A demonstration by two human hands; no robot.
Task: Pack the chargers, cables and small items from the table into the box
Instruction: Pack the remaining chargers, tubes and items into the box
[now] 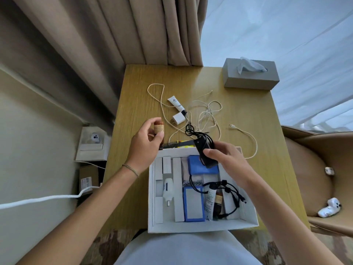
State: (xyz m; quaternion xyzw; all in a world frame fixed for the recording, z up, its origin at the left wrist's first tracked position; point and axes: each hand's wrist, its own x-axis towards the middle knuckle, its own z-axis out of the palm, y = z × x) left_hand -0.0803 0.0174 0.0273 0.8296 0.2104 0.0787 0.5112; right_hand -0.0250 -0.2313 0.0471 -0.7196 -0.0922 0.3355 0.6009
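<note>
A white open box sits at the table's near edge, holding blue packs, a white charger, a tube, a small brown bottle and a black cable. My right hand grips a black charger with its coiled black cord, held over the box's far side. My left hand holds a small brown bottle above the table, left of the box's far corner. On the table behind lie tangled white cables, a white plug adapter and a white tube.
The wooden table carries a grey tissue box at its far right corner. A dark comb and a yellow item lie against the box's far wall. Curtains hang behind. A tan chair with small white things stands to the right.
</note>
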